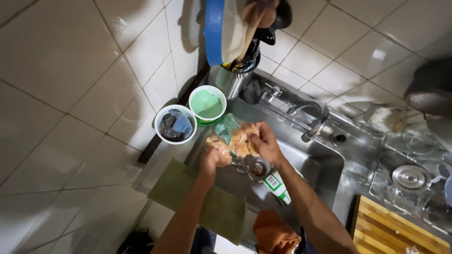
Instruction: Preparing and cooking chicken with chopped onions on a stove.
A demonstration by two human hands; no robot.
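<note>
Raw chicken (235, 141) was clamped in both hands, left hand (213, 159) and right hand (264, 141), over the sink (325, 169), rinsing seemingly mid-way, the faucet (310, 113) above.

Wall tiles (56, 70) showing glossy white with dark grout lines, upper left. Round tub (207, 104) at upper centre showing white rim, green paste inside. Beside it, white tub (175, 124) holding dark scourer and blue cloth. Sponge or cloth in hands (235, 140) showing orange-tan with green patch. Sink (320, 164) gleaming silver-grey. Olive-green cloth (207, 202) lying lower centre. Orange cloth (275, 233) at bottom. Slatted wooden board (395, 230) glowing yellow-brown, lower right. Blue-rimmed item (214, 28) hanging top centre.
</note>
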